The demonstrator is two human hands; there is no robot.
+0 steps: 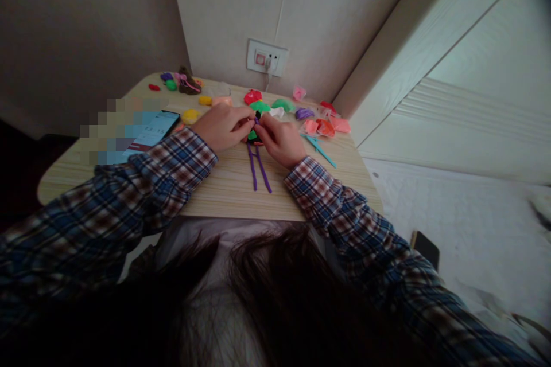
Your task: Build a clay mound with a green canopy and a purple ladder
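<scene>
My left hand point(221, 127) and my right hand point(282, 139) meet over the middle of the small table. Their fingertips pinch together around a bit of purple modelling clay point(257, 121), mostly covered by the fingers. Just beneath them lies a small black and green clay piece point(253, 135), partly hidden. Two thin purple clay strips point(263, 171) stretch from it toward me, joined by a short crosspiece near the top. Right of my right hand rests a light-blue modelling tool point(321, 151).
Bags and lumps of coloured clay line the back edge, including red point(253, 96), purple point(305, 114) and pink point(341, 124). Small clay figures point(188, 82) sit at the back left. A lit phone point(150, 133) lies left. A wall socket point(267, 58) holds a plugged-in cable.
</scene>
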